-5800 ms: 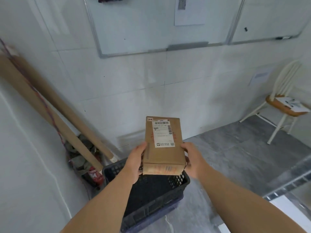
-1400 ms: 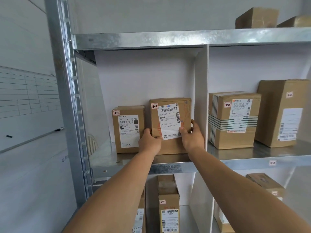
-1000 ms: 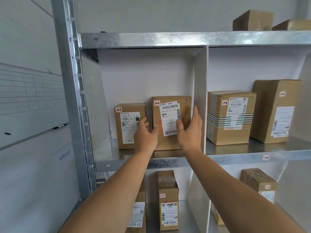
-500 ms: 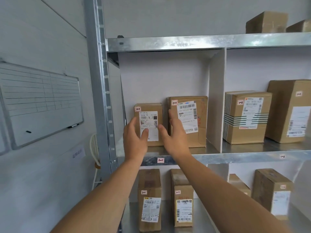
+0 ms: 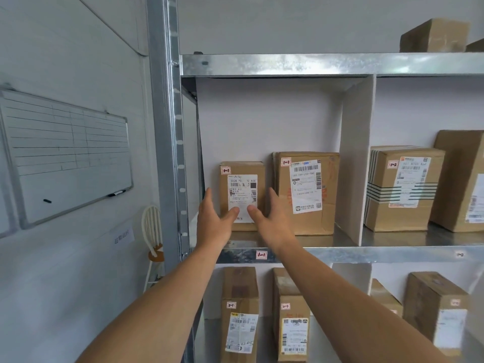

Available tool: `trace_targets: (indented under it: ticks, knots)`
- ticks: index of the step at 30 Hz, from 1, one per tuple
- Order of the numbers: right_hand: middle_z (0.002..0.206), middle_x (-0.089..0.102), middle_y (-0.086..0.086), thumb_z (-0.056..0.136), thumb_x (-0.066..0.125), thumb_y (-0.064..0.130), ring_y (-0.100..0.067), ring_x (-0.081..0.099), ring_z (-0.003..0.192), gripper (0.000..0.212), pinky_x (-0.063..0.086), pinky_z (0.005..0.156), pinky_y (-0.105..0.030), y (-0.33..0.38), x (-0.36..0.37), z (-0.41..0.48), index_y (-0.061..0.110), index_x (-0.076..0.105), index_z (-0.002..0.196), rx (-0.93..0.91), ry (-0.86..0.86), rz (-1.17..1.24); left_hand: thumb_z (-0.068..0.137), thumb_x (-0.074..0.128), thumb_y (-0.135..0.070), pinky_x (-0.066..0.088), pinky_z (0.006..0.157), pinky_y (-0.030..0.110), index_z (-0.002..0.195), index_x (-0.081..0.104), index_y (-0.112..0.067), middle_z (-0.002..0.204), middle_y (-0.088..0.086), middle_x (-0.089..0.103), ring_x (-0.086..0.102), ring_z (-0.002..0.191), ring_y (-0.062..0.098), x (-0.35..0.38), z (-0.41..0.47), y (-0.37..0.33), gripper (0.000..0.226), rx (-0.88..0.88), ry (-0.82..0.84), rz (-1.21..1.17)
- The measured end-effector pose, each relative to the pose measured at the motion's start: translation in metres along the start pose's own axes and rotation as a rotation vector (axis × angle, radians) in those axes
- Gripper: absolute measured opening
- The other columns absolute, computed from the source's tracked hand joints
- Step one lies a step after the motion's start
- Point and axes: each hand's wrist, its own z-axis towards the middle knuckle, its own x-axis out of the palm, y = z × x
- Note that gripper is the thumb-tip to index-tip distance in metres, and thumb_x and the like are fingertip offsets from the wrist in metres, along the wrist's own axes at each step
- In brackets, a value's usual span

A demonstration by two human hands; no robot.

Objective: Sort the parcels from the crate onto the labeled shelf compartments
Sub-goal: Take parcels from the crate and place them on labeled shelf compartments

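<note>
Left grip [image 5: 213,222] and right grip [image 5: 272,221] spread open, empty, flanking the small 1-1 parcel [image 5: 242,184], probably to square it; larger parcel [image 5: 314,200] stands just right of them.

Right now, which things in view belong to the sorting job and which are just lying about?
Job: left hand and right hand, both open at the smaller 1-1 parcel; larger 1-1 parcel beside it; shelf with its 1-1 tag.
Lying about: whiteboard, marker on its ledge, chair by the shelf post.
</note>
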Motion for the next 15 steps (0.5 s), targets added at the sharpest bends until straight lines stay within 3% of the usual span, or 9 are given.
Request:
trace_targets:
  ticks: [5,10,15]
  knots:
    - [0.162,0.031,-0.001,0.1,0.059,0.037,-0.023,0.024,0.151,0.08,0.022,0.121,-0.04,-0.006,0.007,0.019,0.019,0.012,0.161,0.077,0.025,-0.007,0.093,0.071,-0.03,0.03,0.118,0.041,0.16,0.012,-0.028,0.166,-0.001,0.023,0.027,0.151,0.023,0.002,0.015,0.006,0.089,-0.052,0.05,0.0]
    - [0.159,0.038,-0.004,0.098,0.061,0.037,-0.026,0.031,0.148,0.082,0.026,0.122,-0.048,-0.014,0.023,0.036,0.021,0.011,0.161,0.147,0.007,-0.009,0.098,0.065,-0.026,0.03,0.118,0.045,0.161,0.006,-0.03,0.166,0.0,0.023,0.028,0.15,0.026,0.008,0.036,0.012,0.086,-0.089,0.122,0.056]
    - [0.154,0.045,-0.004,0.098,0.061,0.032,-0.03,0.043,0.141,0.085,0.032,0.119,-0.048,-0.024,0.031,0.049,0.029,0.004,0.161,0.226,0.029,0.053,0.097,0.064,-0.022,0.039,0.114,0.045,0.159,0.013,-0.035,0.152,-0.006,0.048,0.047,0.137,0.021,0.017,0.045,0.018,0.081,-0.103,0.185,0.023]
